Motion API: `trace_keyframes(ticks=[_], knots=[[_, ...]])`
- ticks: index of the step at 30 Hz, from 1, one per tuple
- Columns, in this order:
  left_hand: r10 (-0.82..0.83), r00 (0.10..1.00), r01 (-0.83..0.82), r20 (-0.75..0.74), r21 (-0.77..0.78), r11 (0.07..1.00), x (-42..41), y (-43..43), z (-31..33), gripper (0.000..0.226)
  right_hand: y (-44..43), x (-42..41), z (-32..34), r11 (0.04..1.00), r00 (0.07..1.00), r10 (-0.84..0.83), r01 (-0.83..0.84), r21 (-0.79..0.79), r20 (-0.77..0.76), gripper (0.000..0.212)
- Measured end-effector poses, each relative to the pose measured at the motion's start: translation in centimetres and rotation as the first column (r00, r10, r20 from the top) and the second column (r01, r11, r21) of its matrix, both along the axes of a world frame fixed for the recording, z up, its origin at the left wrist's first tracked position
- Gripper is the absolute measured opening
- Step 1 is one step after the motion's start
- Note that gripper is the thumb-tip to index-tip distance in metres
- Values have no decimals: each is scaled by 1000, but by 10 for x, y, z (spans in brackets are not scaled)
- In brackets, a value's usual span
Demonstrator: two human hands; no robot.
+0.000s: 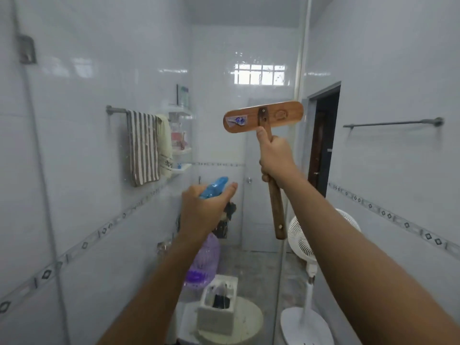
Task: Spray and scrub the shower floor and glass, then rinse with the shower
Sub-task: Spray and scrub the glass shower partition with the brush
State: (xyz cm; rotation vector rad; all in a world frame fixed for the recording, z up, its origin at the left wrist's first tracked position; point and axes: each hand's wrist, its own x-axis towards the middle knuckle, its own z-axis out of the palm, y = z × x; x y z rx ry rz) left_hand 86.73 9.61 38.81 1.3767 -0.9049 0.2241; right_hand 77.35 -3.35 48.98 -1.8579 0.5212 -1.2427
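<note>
My left hand (202,212) grips a spray bottle with a blue trigger head (215,188) and a purple see-through body (202,262), held out at chest height with its nozzle toward the shower glass (139,220). My right hand (275,155) is closed around the wooden handle of a scrub brush (263,117). The brush's flat wooden back faces me and its head is raised against the glass at about head height. The handle's lower end hangs below my fist. The shower floor is out of view.
Through the glass I see a striped towel (144,148) on a rail, a corner shelf (180,143) with toiletries, a white stand fan (306,247), a toilet cistern (219,305), a dark doorway (323,140) and a bare towel rail (393,123) on the right wall.
</note>
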Motion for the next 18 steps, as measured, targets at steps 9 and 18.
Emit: trace_keyframes(ticks=[9,18], knots=[[47,996,-50,82,32,998,6,-9,28,36,-3,-4,4,1000,996,12,-13,-9,-84,47],[51,995,-54,86,33,998,6,3,35,36,-6,-5,-24,999,999,8,-9,-32,-31,49]])
